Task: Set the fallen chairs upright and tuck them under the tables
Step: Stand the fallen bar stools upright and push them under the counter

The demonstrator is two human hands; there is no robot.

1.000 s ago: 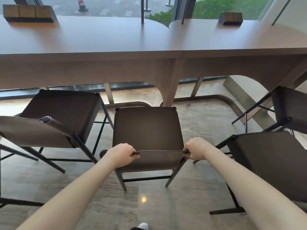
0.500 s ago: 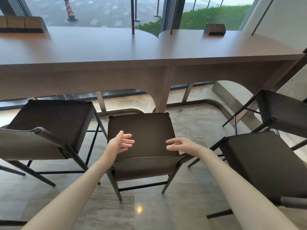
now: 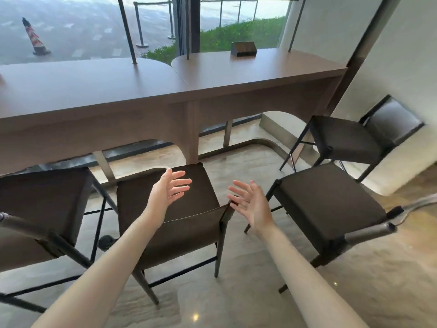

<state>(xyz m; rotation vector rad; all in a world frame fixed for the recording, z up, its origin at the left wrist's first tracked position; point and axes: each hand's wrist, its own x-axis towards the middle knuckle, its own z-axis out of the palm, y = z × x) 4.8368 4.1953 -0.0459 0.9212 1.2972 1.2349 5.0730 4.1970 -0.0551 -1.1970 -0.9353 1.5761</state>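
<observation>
A dark brown chair (image 3: 142, 200) stands upright in front of me, its seat front at the foot of the long wooden table (image 3: 142, 91). My left hand (image 3: 169, 188) hovers over the seat with fingers spread, touching nothing. My right hand (image 3: 250, 204) floats just right of the chair's backrest corner, palm open and empty. A second chair (image 3: 42, 200) stands upright at the left, partly under the table. Two more upright chairs stand to the right, one near (image 3: 331, 202) and one farther back (image 3: 347, 140) by the wall.
A small dark box (image 3: 243, 49) sits on the right table top. Thin metal posts rise from the table along the window. A white wall (image 3: 402, 55) closes the right side. Pale stone floor (image 3: 236, 292) lies open behind the chairs.
Both hands let go of the middle chair's backrest, lifted and opened. The view has swung to the right, bringing the right-hand chairs and wall further in.
</observation>
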